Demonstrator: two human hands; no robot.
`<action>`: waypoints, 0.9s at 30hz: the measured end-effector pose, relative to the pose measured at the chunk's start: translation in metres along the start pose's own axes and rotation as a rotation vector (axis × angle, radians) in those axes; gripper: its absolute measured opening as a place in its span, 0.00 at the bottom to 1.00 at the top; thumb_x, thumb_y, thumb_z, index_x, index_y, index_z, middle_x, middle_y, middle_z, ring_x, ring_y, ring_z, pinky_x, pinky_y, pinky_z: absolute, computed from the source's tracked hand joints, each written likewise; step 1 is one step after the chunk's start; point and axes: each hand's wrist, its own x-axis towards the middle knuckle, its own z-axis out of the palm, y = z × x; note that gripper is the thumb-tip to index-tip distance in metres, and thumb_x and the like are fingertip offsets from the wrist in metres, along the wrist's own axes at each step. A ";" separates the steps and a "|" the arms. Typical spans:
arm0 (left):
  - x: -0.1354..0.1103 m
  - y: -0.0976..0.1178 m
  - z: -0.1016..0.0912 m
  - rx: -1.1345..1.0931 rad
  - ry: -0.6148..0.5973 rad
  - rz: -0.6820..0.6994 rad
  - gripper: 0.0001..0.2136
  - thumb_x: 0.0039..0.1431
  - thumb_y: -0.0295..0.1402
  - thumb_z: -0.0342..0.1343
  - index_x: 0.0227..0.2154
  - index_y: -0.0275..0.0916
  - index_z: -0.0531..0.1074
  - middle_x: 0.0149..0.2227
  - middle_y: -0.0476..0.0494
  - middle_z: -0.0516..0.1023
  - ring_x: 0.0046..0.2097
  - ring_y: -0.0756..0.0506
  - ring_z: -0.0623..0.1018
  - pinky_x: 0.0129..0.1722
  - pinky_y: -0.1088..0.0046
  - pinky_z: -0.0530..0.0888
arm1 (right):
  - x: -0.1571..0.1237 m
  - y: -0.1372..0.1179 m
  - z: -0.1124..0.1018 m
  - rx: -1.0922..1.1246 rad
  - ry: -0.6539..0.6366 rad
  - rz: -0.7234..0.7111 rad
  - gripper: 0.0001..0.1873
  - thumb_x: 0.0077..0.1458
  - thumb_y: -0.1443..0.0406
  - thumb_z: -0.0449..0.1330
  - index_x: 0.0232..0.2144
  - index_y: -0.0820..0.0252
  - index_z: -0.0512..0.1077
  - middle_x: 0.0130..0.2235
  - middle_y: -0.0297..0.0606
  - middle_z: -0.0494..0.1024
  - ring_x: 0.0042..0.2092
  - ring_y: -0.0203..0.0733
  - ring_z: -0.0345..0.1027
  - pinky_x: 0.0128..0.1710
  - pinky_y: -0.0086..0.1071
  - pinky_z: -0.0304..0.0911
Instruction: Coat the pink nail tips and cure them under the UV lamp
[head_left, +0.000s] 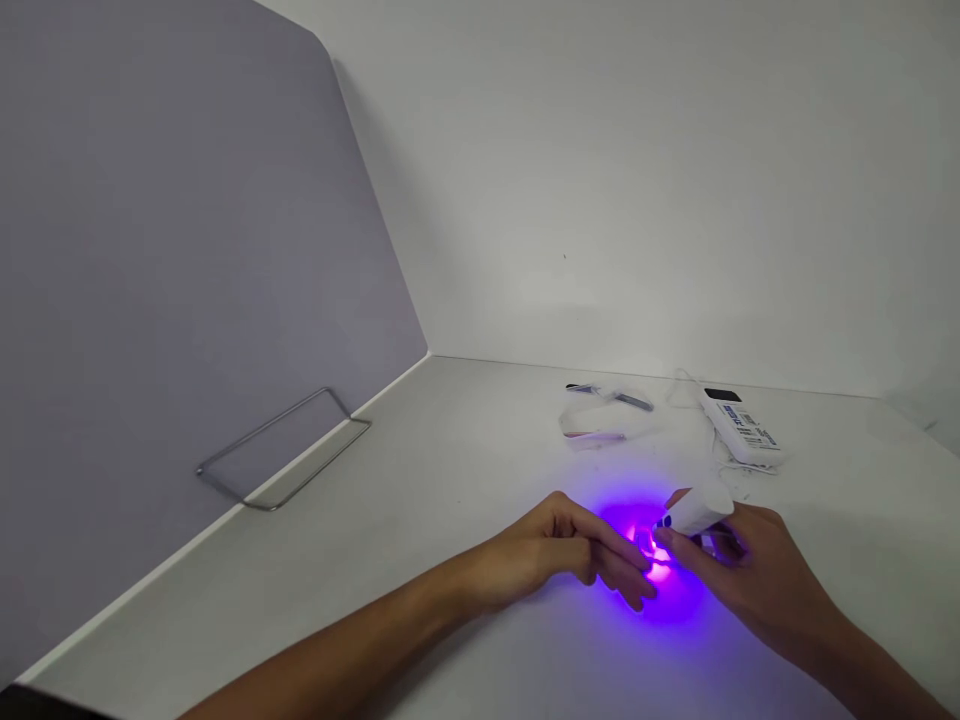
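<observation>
My right hand [772,570] grips a small white handheld UV lamp [701,508] with dark blue marks near its front end. Its lit side faces down and throws a bright violet glow. Just left of it, my left hand [559,548] reaches in with its fingers stretched out and slightly bent, the fingertips in the violet light. Whether the fingertips touch the lamp or the table cannot be made out in the glare. No object shows in the left hand.
Behind the hands lie a white device [742,428] with a black end, printed label and cord, and a few thin strips [632,401], some apparently in clear wrapping. A wire stand [322,470] juts from the grey panel [187,250] at left. A white wall [637,180] closes the back.
</observation>
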 end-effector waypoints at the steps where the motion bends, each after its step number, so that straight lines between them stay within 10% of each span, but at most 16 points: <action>1: 0.001 0.000 0.000 -0.006 0.000 0.002 0.24 0.42 0.21 0.48 0.41 0.39 0.82 0.39 0.43 0.84 0.41 0.41 0.82 0.48 0.64 0.73 | 0.000 0.000 0.000 -0.012 0.009 -0.005 0.14 0.55 0.53 0.60 0.25 0.54 0.75 0.21 0.29 0.67 0.24 0.35 0.57 0.24 0.28 0.54; 27: 0.002 -0.007 -0.005 -0.096 0.208 0.132 0.17 0.54 0.29 0.50 0.39 0.33 0.83 0.41 0.34 0.83 0.37 0.38 0.81 0.45 0.59 0.72 | -0.001 0.002 0.001 -0.120 0.097 -0.126 0.12 0.55 0.56 0.60 0.25 0.55 0.74 0.17 0.28 0.65 0.19 0.34 0.56 0.19 0.28 0.53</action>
